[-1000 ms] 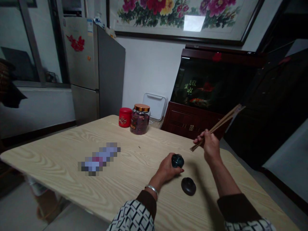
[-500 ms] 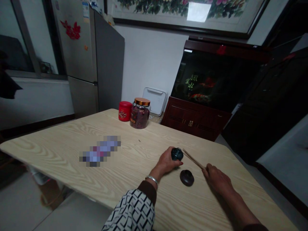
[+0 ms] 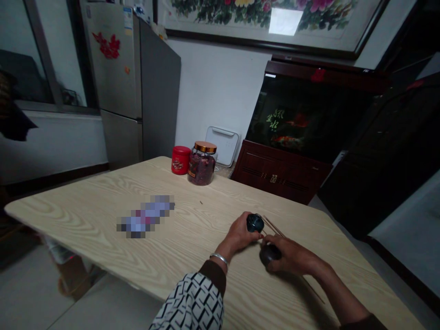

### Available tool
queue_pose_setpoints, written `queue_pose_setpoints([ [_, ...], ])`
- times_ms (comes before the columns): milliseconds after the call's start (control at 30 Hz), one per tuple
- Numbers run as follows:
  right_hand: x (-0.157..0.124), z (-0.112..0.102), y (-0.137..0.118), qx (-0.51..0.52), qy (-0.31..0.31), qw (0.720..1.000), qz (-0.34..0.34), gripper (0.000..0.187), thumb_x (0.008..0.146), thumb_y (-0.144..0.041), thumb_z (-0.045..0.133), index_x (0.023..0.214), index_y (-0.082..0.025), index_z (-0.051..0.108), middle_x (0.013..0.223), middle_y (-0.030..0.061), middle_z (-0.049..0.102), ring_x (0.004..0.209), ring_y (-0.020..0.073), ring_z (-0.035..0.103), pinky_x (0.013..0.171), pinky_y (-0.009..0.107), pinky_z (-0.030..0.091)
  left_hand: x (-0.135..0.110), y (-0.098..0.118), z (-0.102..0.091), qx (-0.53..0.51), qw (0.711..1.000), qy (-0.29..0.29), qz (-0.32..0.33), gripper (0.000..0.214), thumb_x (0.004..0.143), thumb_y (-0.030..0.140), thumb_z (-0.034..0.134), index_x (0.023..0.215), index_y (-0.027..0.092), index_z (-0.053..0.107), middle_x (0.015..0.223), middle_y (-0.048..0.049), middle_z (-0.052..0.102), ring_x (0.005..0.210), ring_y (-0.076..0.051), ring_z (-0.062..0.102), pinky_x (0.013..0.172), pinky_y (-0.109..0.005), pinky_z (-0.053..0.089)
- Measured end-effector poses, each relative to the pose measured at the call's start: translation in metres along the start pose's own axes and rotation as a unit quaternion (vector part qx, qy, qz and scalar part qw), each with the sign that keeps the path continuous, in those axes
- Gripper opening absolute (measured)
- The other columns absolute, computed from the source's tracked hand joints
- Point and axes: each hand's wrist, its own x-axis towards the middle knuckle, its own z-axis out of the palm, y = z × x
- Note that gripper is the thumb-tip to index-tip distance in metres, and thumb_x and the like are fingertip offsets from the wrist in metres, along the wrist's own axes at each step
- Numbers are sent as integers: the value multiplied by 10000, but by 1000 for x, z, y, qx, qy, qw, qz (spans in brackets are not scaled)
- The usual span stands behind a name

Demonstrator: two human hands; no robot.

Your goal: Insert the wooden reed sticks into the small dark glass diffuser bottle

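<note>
My left hand (image 3: 239, 234) is curled round a small dark teal pot (image 3: 255, 222) that stands on the wooden table (image 3: 103, 201). Fingers of my right hand (image 3: 290, 256) are closed over the pot's dark round lid (image 3: 269, 253), which lies on the table just in front of the pot. A pair of thin wooden chopsticks (image 3: 273, 226) lies flat on the table behind my right hand, running from beside the pot toward the near right edge.
A glass jar with a copper lid (image 3: 202, 163) and a red tin (image 3: 180, 160) stand at the table's far edge. A blurred flat object (image 3: 145, 215) lies mid-table. Behind are a fridge (image 3: 134, 87), a fish tank on a dark cabinet (image 3: 295, 123) and a white box (image 3: 222, 145).
My right hand lowered the chopsticks, laid them on the table and moved left onto the lid. The left hand stayed on the pot.
</note>
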Motion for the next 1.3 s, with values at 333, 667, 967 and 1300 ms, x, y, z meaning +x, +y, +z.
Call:
queue_pose_setpoints([
  [333,55,-22,-29,458,274,844,-51,530,691,-462,779,1121,-258,547,977,32,660,940,222,653,848,364,505,0,-2,0,-7,1000,2,-3,643,605,344,832,1172,210,560,1026,-41,648,886,-200,584,767,-277,451],
  [667,65,5,-10,288,268,917,-71,422,725,-466,748,999,-225,536,1122,102,673,1051,268,635,801,357,507,0,1,-2,-9,1000,-13,-21,664,602,354,834,1187,198,562,1066,-59,662,924,-227,603,761,-286,465],
  [967,67,-53,-32,-3,87,993,-79,436,717,-458,724,1086,-235,661,1038,58,727,903,246,666,785,337,478,1,-1,-2,-7,1000,-13,-12,640,598,305,824,1179,204,574,1035,-39,660,904,-214,601,748,-277,460],
  [1300,80,-52,-42,-77,141,987,10,744,745,-716,608,1304,-224,585,1339,148,605,1205,361,573,975,463,420,2,-4,0,-45,999,-17,-7,671,608,264,799,1230,182,563,1066,-60,654,922,-218,598,794,-285,456],
])
